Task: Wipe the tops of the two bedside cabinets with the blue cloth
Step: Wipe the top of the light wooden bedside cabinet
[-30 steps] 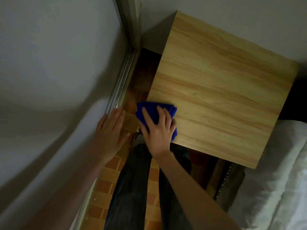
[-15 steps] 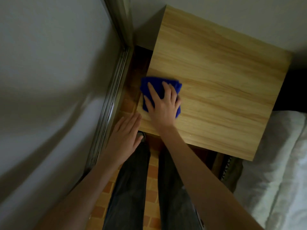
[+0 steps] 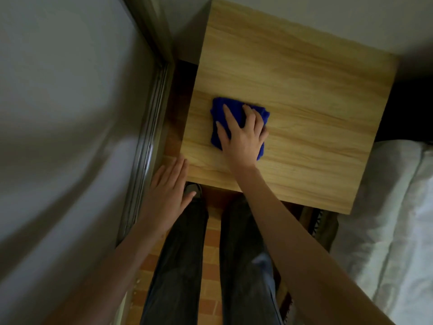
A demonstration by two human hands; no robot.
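Right hand (image 3: 243, 139) presses spread, flat fingers onto the folded blue cloth (image 3: 220, 111) beneath them, on the square light-wood cabinet top (image 3: 304, 109) — left hand (image 3: 167, 193) open, fingers straight, cabinet corner at its fingertips.

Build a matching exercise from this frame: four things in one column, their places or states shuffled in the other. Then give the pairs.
1. left hand
2. white bedding
3. blue cloth
4. right hand

a. on the cabinet top, under a hand
b. flat, empty, by the cabinet top's near left corner
c. presses the cloth, fingers spread
d. right of the cabinet top

Pairs: 1-b, 2-d, 3-a, 4-c
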